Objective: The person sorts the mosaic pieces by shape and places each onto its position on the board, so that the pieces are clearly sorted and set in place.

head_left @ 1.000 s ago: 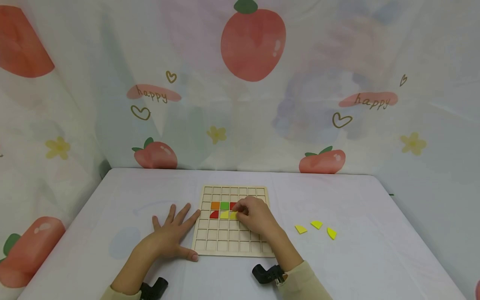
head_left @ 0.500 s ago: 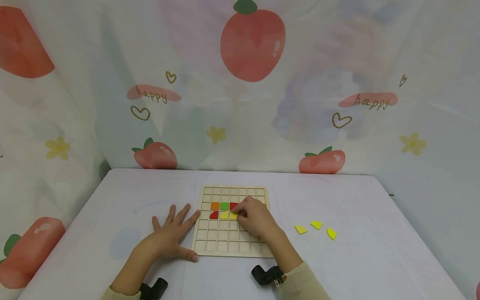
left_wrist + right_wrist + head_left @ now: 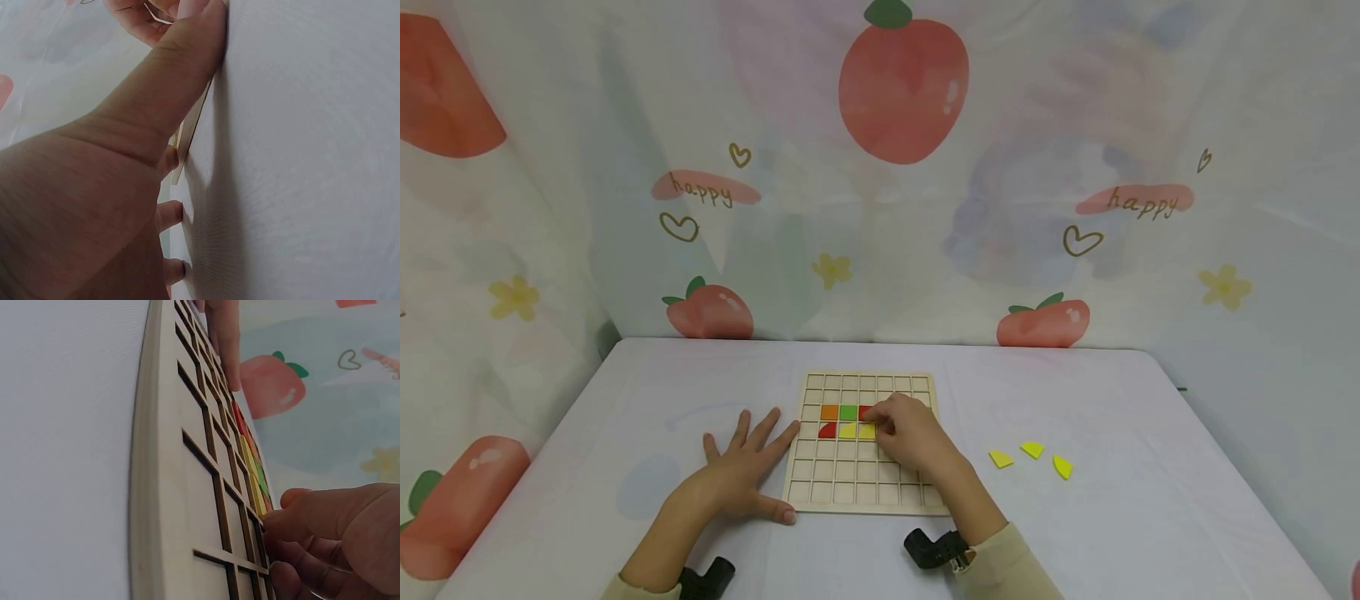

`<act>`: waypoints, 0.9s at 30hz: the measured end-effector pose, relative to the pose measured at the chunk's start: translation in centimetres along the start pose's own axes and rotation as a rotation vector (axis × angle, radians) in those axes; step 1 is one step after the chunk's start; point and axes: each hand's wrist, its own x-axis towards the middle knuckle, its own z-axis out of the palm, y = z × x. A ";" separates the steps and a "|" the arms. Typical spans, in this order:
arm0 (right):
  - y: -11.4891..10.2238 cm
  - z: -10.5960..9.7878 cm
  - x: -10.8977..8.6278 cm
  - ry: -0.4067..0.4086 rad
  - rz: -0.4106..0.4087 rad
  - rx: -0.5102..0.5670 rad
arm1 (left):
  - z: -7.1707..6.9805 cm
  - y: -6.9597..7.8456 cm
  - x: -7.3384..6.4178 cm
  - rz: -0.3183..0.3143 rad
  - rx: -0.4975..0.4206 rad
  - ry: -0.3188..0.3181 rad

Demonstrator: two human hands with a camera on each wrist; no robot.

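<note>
A wooden grid board (image 3: 835,471) lies flat on the table. In its cells sit an orange square (image 3: 829,412), a green square (image 3: 847,412), a partly covered red piece (image 3: 864,412), a rounded red piece (image 3: 827,431) and two yellow pieces, a left one (image 3: 847,431) and a right one (image 3: 867,432). My left hand (image 3: 741,475) is spread flat, index finger and thumb at the board's left edge. My right hand (image 3: 910,429) is over the board with curled fingers, its fingertips by the right yellow piece (image 3: 257,497). Whether anything is pinched there is hidden.
To the right of the board, three loose yellow pieces lie on the white tabletop (image 3: 1120,517): a near-left one (image 3: 1001,459), a far one (image 3: 1032,450) and a rounded right one (image 3: 1062,467). A printed cloth (image 3: 895,217) hangs behind the table.
The right index fingertip has shifted slightly over the red piece, and the thumb has drawn slightly back from the right yellow piece. The left hand and the loose pieces stay put.
</note>
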 end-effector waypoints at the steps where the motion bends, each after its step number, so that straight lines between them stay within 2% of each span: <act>1: 0.0 -0.1 0.0 -0.001 -0.001 0.003 | 0.0 0.0 0.0 0.001 0.001 0.001; 7: 0.1 -0.9 0.0 -0.004 0.010 0.032 | 0.0 -0.1 0.0 0.006 0.007 0.009; 14: 0.5 -1.9 0.0 0.038 0.031 0.066 | -0.1 -0.1 0.0 0.007 0.001 0.005; 21: 0.7 -2.9 -0.7 0.059 0.012 0.127 | 0.0 0.0 0.0 -0.002 -0.002 -0.016; 27: 1.3 -3.9 -1.6 0.082 0.001 0.144 | 0.0 -0.1 -0.1 0.006 0.004 -0.001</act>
